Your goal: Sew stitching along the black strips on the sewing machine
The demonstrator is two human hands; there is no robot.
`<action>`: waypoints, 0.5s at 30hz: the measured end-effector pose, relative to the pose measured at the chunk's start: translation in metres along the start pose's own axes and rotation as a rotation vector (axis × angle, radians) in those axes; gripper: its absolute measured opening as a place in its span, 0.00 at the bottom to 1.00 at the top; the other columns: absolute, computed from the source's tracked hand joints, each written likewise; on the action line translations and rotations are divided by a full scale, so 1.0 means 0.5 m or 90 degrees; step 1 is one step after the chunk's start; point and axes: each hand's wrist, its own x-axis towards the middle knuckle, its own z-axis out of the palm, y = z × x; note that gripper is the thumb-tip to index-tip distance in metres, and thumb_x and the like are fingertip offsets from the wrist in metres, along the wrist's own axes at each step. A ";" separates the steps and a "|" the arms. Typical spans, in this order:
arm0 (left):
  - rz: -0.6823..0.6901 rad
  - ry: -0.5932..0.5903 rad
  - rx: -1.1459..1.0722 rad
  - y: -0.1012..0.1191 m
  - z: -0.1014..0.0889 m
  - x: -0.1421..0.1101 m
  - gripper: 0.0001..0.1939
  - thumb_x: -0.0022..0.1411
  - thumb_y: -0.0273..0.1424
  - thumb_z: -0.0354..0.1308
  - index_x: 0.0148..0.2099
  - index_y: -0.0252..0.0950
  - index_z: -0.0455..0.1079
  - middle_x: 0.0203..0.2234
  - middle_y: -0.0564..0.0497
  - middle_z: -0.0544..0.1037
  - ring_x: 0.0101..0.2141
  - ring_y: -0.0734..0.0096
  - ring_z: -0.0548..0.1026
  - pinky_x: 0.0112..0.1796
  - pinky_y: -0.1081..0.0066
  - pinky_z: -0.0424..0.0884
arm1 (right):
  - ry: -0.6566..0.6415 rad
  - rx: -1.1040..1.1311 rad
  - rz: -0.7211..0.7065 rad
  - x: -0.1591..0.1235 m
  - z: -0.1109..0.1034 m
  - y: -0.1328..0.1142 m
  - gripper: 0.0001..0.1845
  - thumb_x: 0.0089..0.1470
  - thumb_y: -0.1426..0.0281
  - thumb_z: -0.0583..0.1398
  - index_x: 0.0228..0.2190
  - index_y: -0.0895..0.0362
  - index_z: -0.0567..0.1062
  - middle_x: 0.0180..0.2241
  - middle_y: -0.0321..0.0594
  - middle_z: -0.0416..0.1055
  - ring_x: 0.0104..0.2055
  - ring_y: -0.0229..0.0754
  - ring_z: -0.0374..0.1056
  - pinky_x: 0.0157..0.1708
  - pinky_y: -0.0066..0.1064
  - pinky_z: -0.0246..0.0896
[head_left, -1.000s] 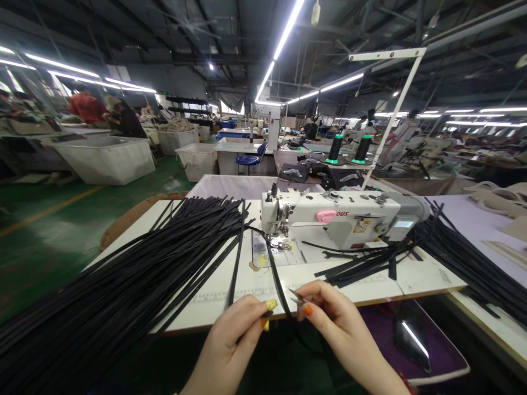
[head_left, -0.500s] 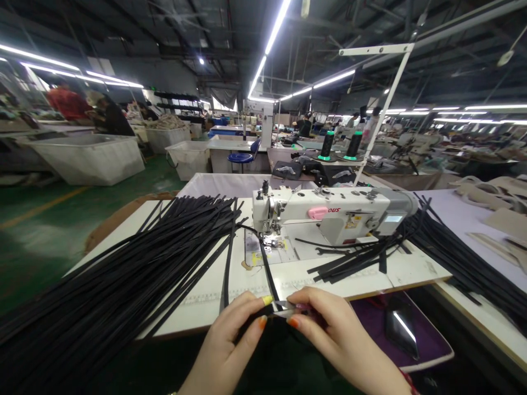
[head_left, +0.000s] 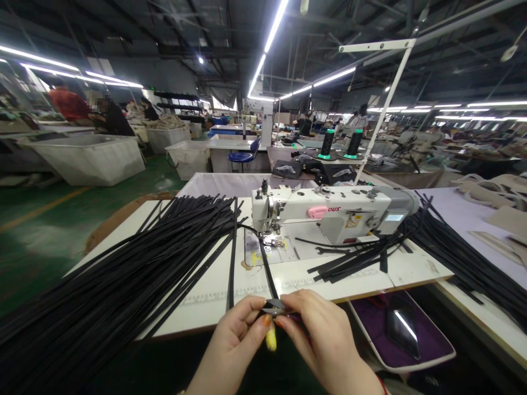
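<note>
A narrow black strip (head_left: 268,271) runs from under the presser foot of the white sewing machine (head_left: 302,211) toward me, over the table's front edge. My left hand (head_left: 236,334) is closed at its near end, thumb and fingers pinching it. My right hand (head_left: 319,323) grips small thread snips (head_left: 272,308), whose blades point left and lie against the strip by the left fingertips. A yellow wrap (head_left: 270,339), seemingly on a left finger, shows below the blades. The exact cutting point is hidden by the fingers.
A large heap of black strips (head_left: 135,263) covers the table's left side, with one strip (head_left: 233,252) lying apart. Shorter strips (head_left: 349,266) and a wrench (head_left: 329,251) lie right of the needle. Below right, a purple-lined tray (head_left: 370,329) holds a phone (head_left: 402,329).
Both hands have drawn closer together, and the snips have shifted slightly left and up. The yellow-wrapped finger has moved from above the blades to below them. The strip still runs from the machine.
</note>
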 end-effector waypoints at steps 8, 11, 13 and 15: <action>-0.007 -0.007 0.010 -0.007 -0.001 -0.001 0.12 0.61 0.38 0.61 0.45 0.38 0.74 0.32 0.49 0.77 0.29 0.74 0.71 0.34 0.75 0.69 | -0.030 -0.072 -0.027 0.014 -0.018 -0.003 0.07 0.60 0.70 0.58 0.41 0.58 0.72 0.29 0.40 0.75 0.29 0.41 0.70 0.28 0.30 0.66; -0.011 -0.004 0.020 -0.007 0.000 0.001 0.13 0.61 0.39 0.62 0.46 0.38 0.74 0.31 0.50 0.77 0.28 0.74 0.71 0.34 0.75 0.69 | -0.036 -0.102 -0.039 0.012 -0.020 -0.007 0.07 0.59 0.71 0.58 0.40 0.59 0.73 0.28 0.40 0.74 0.28 0.40 0.69 0.26 0.30 0.64; -0.013 -0.003 0.018 -0.008 0.001 0.003 0.14 0.61 0.39 0.62 0.46 0.39 0.74 0.31 0.49 0.78 0.29 0.73 0.71 0.34 0.75 0.69 | -0.029 -0.107 -0.043 0.011 -0.020 -0.009 0.07 0.60 0.72 0.58 0.40 0.60 0.73 0.28 0.40 0.74 0.28 0.40 0.69 0.26 0.30 0.64; -0.016 -0.007 0.007 -0.009 0.002 0.004 0.14 0.61 0.39 0.62 0.46 0.39 0.74 0.33 0.49 0.78 0.31 0.72 0.72 0.35 0.75 0.68 | -0.020 -0.106 -0.042 0.011 -0.019 -0.010 0.07 0.60 0.72 0.58 0.40 0.60 0.73 0.28 0.40 0.74 0.28 0.40 0.69 0.27 0.30 0.64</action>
